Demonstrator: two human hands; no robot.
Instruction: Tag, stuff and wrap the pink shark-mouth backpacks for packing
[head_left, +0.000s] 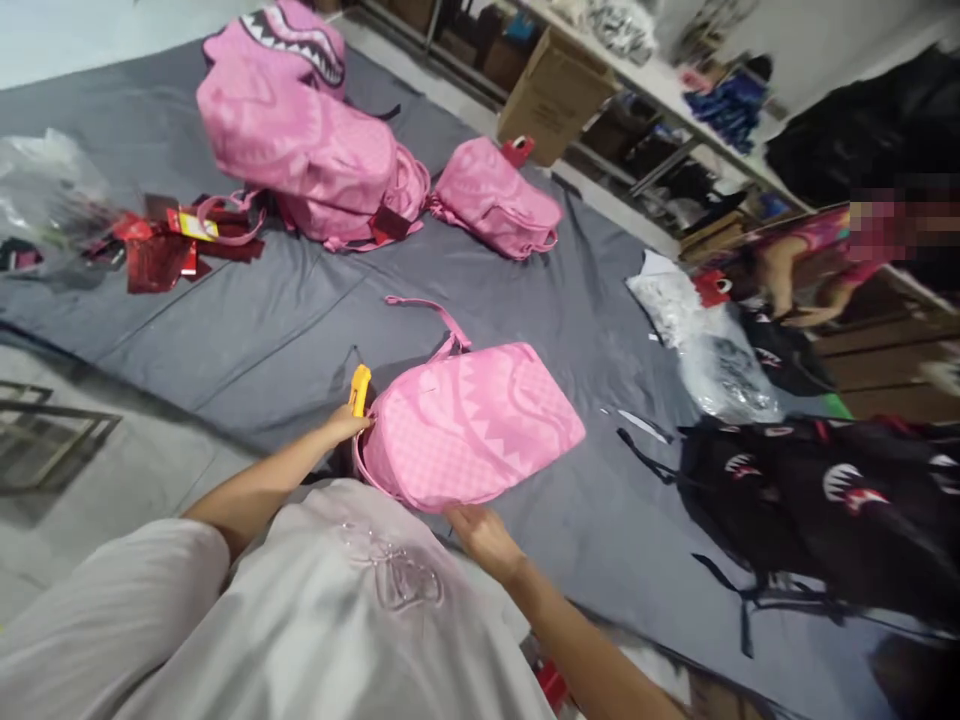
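A pink backpack (480, 425) with a tonal jagged-teeth pattern lies flat on the grey-covered table in front of me, one strap stretched out beyond it. At its left end is my left hand (346, 426), closed around the lower part of a yellow hand tool (361, 388). The tool's exact kind is unclear; a thin dark tip shows above it. My left fingertips meet the backpack's edge. My right hand (480, 538) grips the backpack's near edge, its fingertips partly hidden by the fabric.
Stacked pink backpacks (300, 140) and another pink backpack (499, 198) lie farther back. Red tags (161, 255) and clear plastic (52, 195) are at left. Black backpacks (810, 510) and plastic bags (720, 365) sit at right, near another person's arms (806, 280). A cardboard box (555, 95) stands behind.
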